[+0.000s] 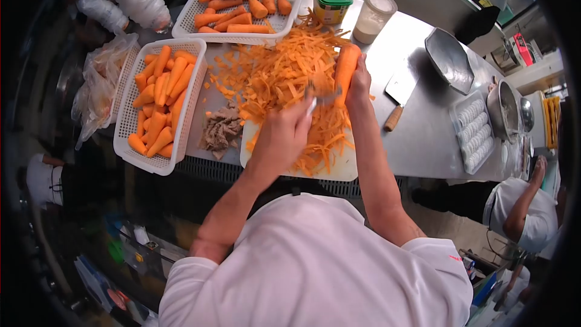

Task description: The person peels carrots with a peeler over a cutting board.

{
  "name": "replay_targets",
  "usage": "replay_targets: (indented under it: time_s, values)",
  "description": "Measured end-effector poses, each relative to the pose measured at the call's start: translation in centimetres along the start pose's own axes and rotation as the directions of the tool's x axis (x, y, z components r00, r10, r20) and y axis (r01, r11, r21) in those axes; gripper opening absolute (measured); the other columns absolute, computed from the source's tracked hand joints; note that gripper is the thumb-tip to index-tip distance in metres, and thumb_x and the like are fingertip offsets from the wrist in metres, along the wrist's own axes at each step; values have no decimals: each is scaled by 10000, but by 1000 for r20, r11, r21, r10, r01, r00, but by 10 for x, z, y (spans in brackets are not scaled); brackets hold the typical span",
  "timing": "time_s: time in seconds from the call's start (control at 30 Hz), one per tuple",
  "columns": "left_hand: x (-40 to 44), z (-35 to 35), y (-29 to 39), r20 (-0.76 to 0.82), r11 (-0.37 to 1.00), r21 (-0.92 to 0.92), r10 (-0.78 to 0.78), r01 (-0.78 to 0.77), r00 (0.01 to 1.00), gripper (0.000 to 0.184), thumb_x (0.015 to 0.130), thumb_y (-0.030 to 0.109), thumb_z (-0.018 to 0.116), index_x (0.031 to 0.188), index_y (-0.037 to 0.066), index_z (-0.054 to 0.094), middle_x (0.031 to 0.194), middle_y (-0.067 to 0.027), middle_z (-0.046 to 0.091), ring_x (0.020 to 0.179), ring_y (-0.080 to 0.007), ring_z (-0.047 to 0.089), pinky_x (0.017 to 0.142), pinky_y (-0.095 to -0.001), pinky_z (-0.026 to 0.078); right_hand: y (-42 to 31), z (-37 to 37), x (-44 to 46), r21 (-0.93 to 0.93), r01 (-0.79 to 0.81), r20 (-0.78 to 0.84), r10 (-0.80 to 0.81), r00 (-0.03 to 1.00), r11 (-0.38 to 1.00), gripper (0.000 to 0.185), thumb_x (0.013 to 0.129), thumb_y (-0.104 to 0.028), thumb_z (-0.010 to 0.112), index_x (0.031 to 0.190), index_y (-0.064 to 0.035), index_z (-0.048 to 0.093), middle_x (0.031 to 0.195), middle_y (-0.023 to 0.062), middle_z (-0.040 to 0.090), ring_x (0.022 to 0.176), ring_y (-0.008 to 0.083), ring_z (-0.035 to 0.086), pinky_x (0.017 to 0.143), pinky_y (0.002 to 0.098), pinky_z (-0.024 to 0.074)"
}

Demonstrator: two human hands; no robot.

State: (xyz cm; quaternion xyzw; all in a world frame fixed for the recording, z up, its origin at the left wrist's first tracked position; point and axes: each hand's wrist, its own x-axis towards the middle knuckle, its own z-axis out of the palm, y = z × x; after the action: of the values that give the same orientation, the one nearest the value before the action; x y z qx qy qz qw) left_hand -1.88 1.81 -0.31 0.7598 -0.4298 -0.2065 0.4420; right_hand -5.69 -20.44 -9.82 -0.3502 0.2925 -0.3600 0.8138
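Note:
My left hand [281,136] is closed around the pale handle of a peeler [311,107]. The peeler's head is smeared by motion beside a large carrot [346,71]. That carrot is gripped in my right hand [361,83], tilted with its thick end pointing away from me. Under both hands spreads a big heap of carrot peelings [284,63], covering much of a white cutting board [248,136]. Smooth orange carrots [158,94] fill the white basket [196,82] at the left. Darker, rougher-looking carrots [242,19] lie in the basket [181,30] at the back.
Right of the board, a cleaver [400,88] lies on the steel table [417,145]. A green-lidded tub [331,1] and a clear container [374,17] stand behind. A crumpled brown cloth [221,130], black tray [449,60] and white-filled tray [472,130] are nearby. Another person [523,212] is at right.

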Motion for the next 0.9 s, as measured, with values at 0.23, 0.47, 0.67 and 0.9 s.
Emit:
replay_targets:
  time_s: [0.23, 0.47, 0.67, 0.9]
  values:
    - [25, 15, 2, -144, 995, 69, 80, -71, 986, 274, 935, 98, 580, 1168, -32, 640, 796, -268, 637, 717, -312, 672, 627, -404, 497, 3, 19, -1, 9, -43, -54, 44, 998, 999, 597, 1061, -501, 236, 1183, -8, 549, 950, 118, 646, 786, 186, 610, 678, 327, 533]
    - [17, -10, 9, -143, 999, -42, -12, 6, 990, 303, 945, 124, 593, 1207, -21, 638, 782, -227, 665, 645, -132, 634, 611, -355, 473, 1, -8, 12, 199, -97, 125, 73, 989, 975, 560, 1069, -471, 211, 1219, -31, 523, 957, 133, 638, 797, 218, 627, 694, 341, 548]
    - [52, 18, 2, -184, 994, 74, 89, -76, 979, 304, 948, 107, 569, 1220, -22, 616, 780, -276, 615, 673, -357, 633, 598, -383, 476, 1, 25, -12, 62, -99, -55, 103, 993, 993, 551, 1063, -489, 248, 1178, -51, 561, 874, 90, 620, 754, 197, 614, 644, 337, 535]
    - [-45, -9, -18, 146, 987, 20, -158, 156, 977, 367, 925, 86, 587, 1281, -2, 593, 786, -177, 669, 620, -172, 604, 599, -327, 477, -14, -16, 18, 285, -168, 13, 172, 985, 944, 672, 1047, -537, 139, 1236, 5, 488, 953, 150, 599, 740, 217, 565, 629, 329, 523]
